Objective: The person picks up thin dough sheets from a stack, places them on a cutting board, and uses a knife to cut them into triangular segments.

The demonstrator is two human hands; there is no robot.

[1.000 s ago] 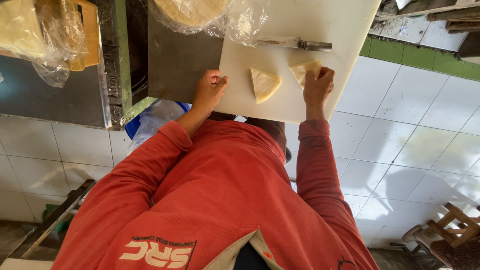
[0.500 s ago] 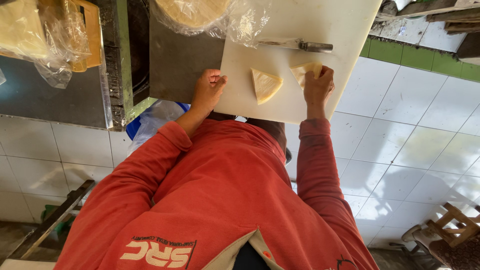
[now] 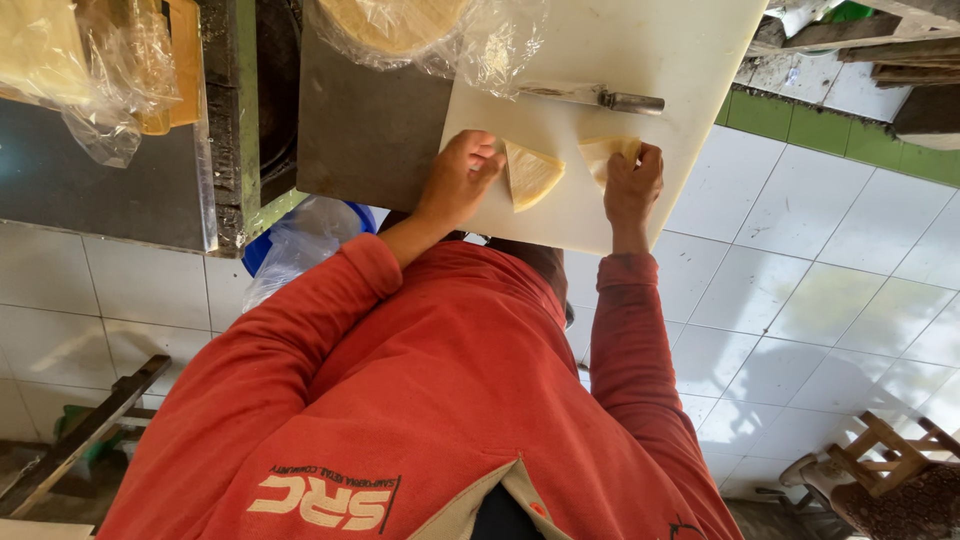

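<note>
A white cutting board (image 3: 690,60) lies on a grey metal counter (image 3: 360,130). On it is a pale yellow triangular folded sheet of dough (image 3: 532,175). My left hand (image 3: 455,182) has its fingers curled and pinches that triangle's left edge. A second pale yellow folded piece (image 3: 603,150) lies to the right. My right hand (image 3: 632,182) has its fingertips closed over it. A knife (image 3: 600,97) with a metal handle lies flat on the board just beyond both hands. Both my sleeves are red.
A clear plastic bag with a stack of round yellow sheets (image 3: 400,20) sits at the board's far left corner. More plastic-wrapped yellow goods (image 3: 60,60) lie at left. A blue bucket lined with plastic (image 3: 300,240) stands under the counter. A wooden stool (image 3: 880,460) stands on the white-tiled floor.
My left hand has slid right along the board edge and reached the triangle. My right hand stays on the second piece.
</note>
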